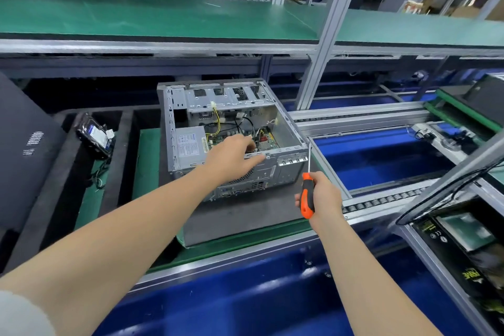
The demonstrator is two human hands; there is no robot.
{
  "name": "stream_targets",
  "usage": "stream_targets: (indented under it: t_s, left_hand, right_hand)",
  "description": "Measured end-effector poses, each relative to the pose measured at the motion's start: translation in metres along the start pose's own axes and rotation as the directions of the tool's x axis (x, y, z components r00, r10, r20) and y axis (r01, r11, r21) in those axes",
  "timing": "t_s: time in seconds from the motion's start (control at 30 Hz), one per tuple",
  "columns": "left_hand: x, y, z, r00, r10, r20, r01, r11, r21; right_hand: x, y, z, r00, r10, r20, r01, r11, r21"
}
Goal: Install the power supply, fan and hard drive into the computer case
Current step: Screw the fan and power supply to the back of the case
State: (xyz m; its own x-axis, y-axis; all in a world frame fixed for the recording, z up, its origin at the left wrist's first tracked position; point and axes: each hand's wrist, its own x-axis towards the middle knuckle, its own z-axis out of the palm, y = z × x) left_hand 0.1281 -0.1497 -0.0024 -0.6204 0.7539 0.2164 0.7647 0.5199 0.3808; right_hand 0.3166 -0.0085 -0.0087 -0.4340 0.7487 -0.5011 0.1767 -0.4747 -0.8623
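Case (286, 128) of bare silver metal lies on its side on a dark mat (245, 215) on the green table (148, 150), its open side up and its port panel towards the person. Inside, the power supply (189, 144) sits in the near left corner with its label up, a perforated drive cage (218, 98) fills the far end, and yellow and black cables (216, 120) run down to the board (266, 139) on the floor of the case. The left hand (231, 158) rests over the near rim, index finger stretched along it towards a small screw (267, 156); the other fingers dip into the case (whether they pinch anything I cannot tell). The right hand (324, 199), near the case's right corner, grips an orange-and-black screwdriver (306, 199) with fingers curled round the handle, its shaft pointing up beside that corner. Left of the case a black foam tray (125, 128) has several compartments; the hard drive (94, 136) lies tilted in one, with thin wires trailing from it.
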Motion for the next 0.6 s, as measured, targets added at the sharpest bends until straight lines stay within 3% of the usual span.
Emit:
stream_targets:
  t_s: [0.13,0.2,0.27,0.37,0.5,0.6]
  left_hand:
    - [-0.001,0.037,0.008,0.949,0.149,-0.278,-0.168,0.985,-0.049]
    - [-0.004,0.058,0.018,0.94,0.16,-0.3,-0.217,0.962,-0.165]
    - [-0.008,0.074,0.034,0.971,0.113,-0.211,-0.178,0.931,-0.318]
    - [-0.013,0.085,0.064,0.997,-0.071,0.04,0.081,0.916,-0.394]
    - [-0.017,0.088,0.103,0.932,-0.26,0.253,0.337,0.88,-0.335]
    - [-0.018,0.095,0.124,0.899,-0.348,0.267,0.427,0.833,-0.351]
  right_hand:
    - [0.02,0.003,-0.009,0.994,-0.062,-0.091,0.067,0.997,0.049]
    - [0.032,0.005,-0.014,0.991,-0.072,-0.114,0.082,0.993,0.082]
    - [0.047,0.01,-0.018,0.991,-0.074,-0.111,0.081,0.995,0.061]
    - [0.074,0.02,-0.023,0.996,-0.038,-0.075,0.036,0.999,-0.027]
    - [0.109,0.027,-0.029,0.998,-0.038,-0.054,0.023,0.969,-0.245]
    - [0.126,0.03,-0.03,1.0,0.009,0.002,-0.008,0.957,-0.289]
